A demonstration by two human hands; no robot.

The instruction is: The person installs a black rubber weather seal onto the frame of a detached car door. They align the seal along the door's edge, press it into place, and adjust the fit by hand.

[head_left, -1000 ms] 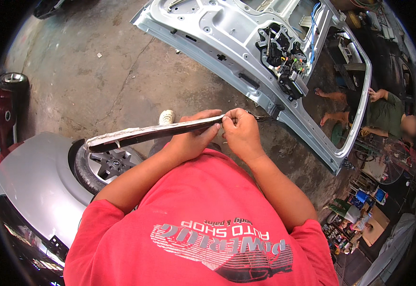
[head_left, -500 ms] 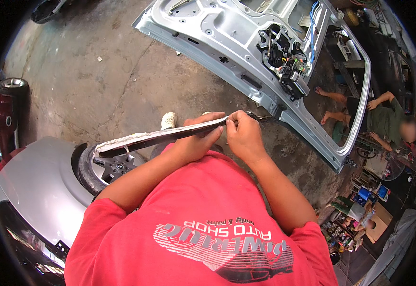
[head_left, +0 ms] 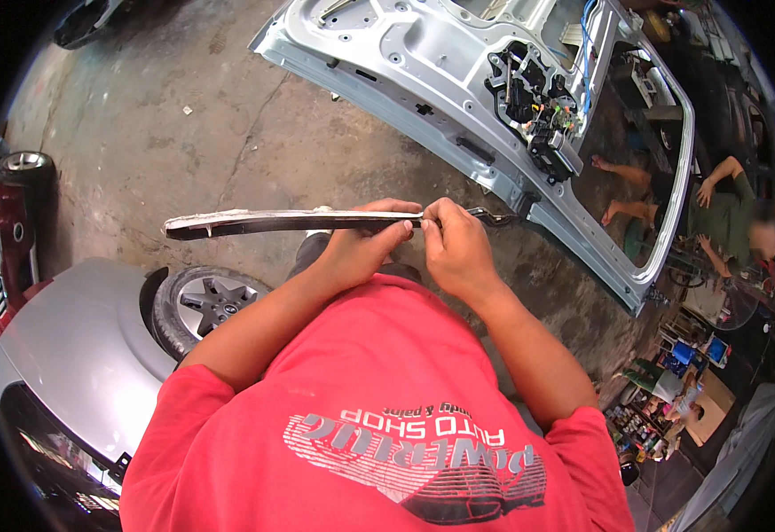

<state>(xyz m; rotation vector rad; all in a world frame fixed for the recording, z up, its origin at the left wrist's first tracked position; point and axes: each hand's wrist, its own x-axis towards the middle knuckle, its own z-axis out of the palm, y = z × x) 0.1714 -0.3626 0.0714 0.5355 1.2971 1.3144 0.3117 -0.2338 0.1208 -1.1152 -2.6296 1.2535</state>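
A long, narrow black trim strip (head_left: pixel 263 222) with a ragged white layer along its upper side spans the space in front of my chest. My left hand (head_left: pixel 352 253) is closed around its middle from below, thumb on the near side. Close beside it, my right hand (head_left: pixel 461 253) pinches the strip's edge where the white layer ends, thumb and forefinger together. Beyond those fingers, the strip's thin dark right end (head_left: pixel 491 215) reaches toward the car door (head_left: pixel 378 97). Whatever lies between the right fingertips is mostly hidden.
The bare silver door carries a black mechanism (head_left: pixel 529 97) and blue cable. A silver car's fender (head_left: pixel 86 328) and wheel (head_left: pixel 210 306) stand close on my left, with a red car (head_left: pixel 1 239) farther out. Another person (head_left: pixel 724 217) sits at the right.
The strip's left end has swung up and away from me, so it lies nearly level across the view. Both hands keep their grip, the right still pinching at the same spot.
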